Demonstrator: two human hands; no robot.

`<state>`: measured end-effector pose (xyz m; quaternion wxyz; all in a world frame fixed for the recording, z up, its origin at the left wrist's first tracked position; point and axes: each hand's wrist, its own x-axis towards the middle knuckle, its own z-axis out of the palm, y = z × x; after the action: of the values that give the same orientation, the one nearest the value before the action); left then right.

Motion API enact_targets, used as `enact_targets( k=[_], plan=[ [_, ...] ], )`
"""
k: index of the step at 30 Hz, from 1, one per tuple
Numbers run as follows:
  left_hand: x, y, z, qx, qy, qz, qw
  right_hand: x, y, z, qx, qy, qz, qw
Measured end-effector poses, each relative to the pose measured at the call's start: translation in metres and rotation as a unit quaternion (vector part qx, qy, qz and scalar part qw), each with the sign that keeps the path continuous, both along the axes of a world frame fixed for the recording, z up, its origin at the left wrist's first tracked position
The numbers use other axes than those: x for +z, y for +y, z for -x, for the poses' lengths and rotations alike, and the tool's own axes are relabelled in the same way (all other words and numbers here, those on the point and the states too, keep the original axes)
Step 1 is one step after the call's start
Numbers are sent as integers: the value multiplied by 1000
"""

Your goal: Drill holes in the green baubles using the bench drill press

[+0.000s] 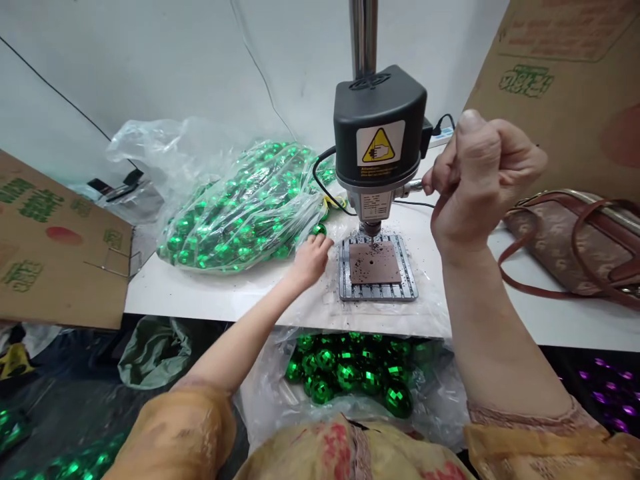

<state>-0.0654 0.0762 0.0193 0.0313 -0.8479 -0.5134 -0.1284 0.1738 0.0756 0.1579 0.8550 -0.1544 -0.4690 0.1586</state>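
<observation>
A black bench drill press [380, 127] stands in the middle, its chuck [371, 229] above a slotted metal base [379, 292]. On the base lies a brown plate [383, 263] with a small hole, strewn with dark shavings. My right hand [475, 177] is curled round the end of the drill press handle [411, 188], which its fingers mostly hide. Left of the base, my left hand [313, 257] has its fingertips closed on a shiny green faceted ball [319, 230]. Beside it lies a clear plastic bag [240, 220] full of such balls.
Below the table edge, an open plastic bag holds several green balls [347, 373] in front of my body. Cardboard boxes [55, 247] flank the table [200, 290]. A brown handbag [585, 247] sits at the right, and purple balls [613, 393] show at the lower right.
</observation>
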Motion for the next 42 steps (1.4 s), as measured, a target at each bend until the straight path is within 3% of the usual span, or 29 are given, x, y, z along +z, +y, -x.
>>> enact_targets(
  k=[3, 5, 8, 10, 11, 13, 15, 17, 21, 27, 40, 42],
  plan=[
    [5, 54, -6, 118, 42, 48, 991, -2, 0, 0, 3, 1, 3, 1000],
    [6, 73, -8, 153, 28, 82, 984, -2, -1, 0, 8, 1, 6, 1000],
    [7, 77, -11, 157, -12, 87, 984, -1, -4, 0, 0, -6, 13, 1000],
    [6, 67, -15, 147, -162, 104, 970, 0, -5, 1, -8, -15, 17, 1000],
    [5, 60, -18, 137, -277, 129, 942, 0, -5, 1, -8, -17, 15, 1000],
    [2, 44, -28, 110, -502, 205, 833, 0, -5, 2, -4, -14, 4, 1000],
    [-2, 27, -39, 90, -625, 264, 729, 0, -4, 3, -6, -9, 0, 1000],
    [-6, 14, -48, 75, -667, 279, 687, 0, -4, 3, -15, -9, 2, 1000],
    [-16, 2, -58, 36, -664, 271, 696, -1, -6, 2, -34, -33, 36, 998],
    [-32, 4, -63, 15, -654, 244, 716, -1, -7, 3, -22, -17, 51, 998],
    [-43, 0, -67, -47, -525, 198, 826, -4, -7, 3, -32, -29, 34, 998],
    [-44, -3, -68, -65, -515, 196, 832, -4, -7, 3, -22, -20, 18, 999]
  ],
)
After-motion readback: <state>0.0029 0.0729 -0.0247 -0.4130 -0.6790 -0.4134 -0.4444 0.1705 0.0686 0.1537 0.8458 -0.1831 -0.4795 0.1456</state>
